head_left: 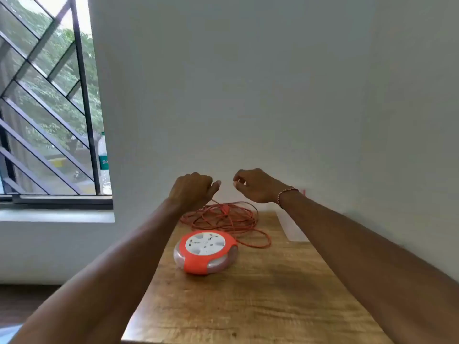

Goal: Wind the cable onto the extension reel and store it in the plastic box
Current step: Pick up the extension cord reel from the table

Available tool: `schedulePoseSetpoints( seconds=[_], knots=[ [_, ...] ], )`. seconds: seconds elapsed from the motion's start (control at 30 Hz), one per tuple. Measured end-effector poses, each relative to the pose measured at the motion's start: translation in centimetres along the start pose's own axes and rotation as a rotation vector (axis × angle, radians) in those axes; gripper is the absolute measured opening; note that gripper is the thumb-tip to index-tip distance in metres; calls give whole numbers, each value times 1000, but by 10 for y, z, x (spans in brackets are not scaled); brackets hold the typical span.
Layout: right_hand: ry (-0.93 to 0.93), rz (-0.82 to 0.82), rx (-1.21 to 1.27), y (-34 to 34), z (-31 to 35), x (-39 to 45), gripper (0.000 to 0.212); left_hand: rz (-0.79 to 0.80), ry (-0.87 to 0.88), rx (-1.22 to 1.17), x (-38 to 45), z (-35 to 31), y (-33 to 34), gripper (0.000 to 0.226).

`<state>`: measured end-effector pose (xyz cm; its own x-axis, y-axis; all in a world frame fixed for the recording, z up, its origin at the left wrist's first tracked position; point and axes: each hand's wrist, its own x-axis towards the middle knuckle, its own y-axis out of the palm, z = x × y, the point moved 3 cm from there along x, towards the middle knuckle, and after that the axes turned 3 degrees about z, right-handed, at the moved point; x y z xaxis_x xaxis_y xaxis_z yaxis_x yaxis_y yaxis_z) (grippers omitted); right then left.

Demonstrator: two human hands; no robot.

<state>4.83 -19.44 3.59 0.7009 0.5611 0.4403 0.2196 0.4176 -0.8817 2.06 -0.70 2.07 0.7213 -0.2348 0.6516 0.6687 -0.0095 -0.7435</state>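
Hovering w/ both fists loosely curled, empty: left hand (191, 188), right hand (253, 184), prob. readying to wind. Cable (223, 217) lies below them; reel (206, 252) nearer, untouched.

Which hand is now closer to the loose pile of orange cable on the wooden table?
Left. The left hand, loosely fisted, hovers just above the orange cable pile's left edge; the right hand hangs higher, above its right part.

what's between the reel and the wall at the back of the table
In the head view, the loose orange cable lies in a tangled pile on the wooden table between the extension reel and the wall. Both hands hover above it.
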Motion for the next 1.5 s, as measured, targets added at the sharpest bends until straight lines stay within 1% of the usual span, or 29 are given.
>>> schedulePoseSetpoints(
  seconds=[0.07,0.1,0.17,0.23,0.27,0.3,0.37,0.47,0.57,0.63,0.7,0.8,0.9,1.0,1.1,1.23,1.3,1.37,1.43,1.5],
  knots=[
    [9,134,-39,15,4,-5,29,91,-10,3,-6,7,11,55],
    [18,174,-44,21,5,-6,30,140,-19,-5,-8,11,15,56],
    [47,228,-18,32,4,-10,31,254,-13,-31,-12,17,23,54],
    [49,265,-12,43,4,-18,31,309,-29,-23,-25,17,25,54],
    [71,333,16,63,6,-23,32,379,-31,3,-40,24,41,53],
    [89,409,71,86,10,-31,32,444,-43,-20,-59,28,57,52],
    [155,466,158,99,9,-36,31,442,-45,14,-73,28,61,45],
    [201,458,177,95,5,-28,32,386,-43,-7,-69,30,51,40],
    [253,496,247,102,2,-27,35,471,-73,17,-71,33,58,47],
    [278,495,284,108,1,-29,38,506,-90,33,-75,33,66,47],
    [307,480,358,109,-1,-29,38,507,-133,-18,-75,31,68,44],
    [379,479,525,111,-7,-31,39,523,-241,-174,-73,29,74,43],
    [446,508,709,107,-13,-36,43,437,-297,-231,-63,33,73,47],
    [428,546,826,98,-18,-41,51,323,-291,-336,-45,34,67,56],
    [413,510,927,90,-28,-43,61,177,-225,-382,-25,27,52,54],
    [348,546,993,77,-37,-46,52,46,-98,-372,3,11,32,53],
    [329,474,945,67,-43,-46,51,-10,-55,-415,17,5,22,50],
    [313,344,884,52,-45,-46,48,-110,-43,-485,31,1,11,48],
    [285,224,832,38,-46,-47,46,-223,-76,-567,43,0,0,46],
    [266,112,865,28,-49,-47,45,-300,-133,-610,52,0,-7,47]
  ],
)
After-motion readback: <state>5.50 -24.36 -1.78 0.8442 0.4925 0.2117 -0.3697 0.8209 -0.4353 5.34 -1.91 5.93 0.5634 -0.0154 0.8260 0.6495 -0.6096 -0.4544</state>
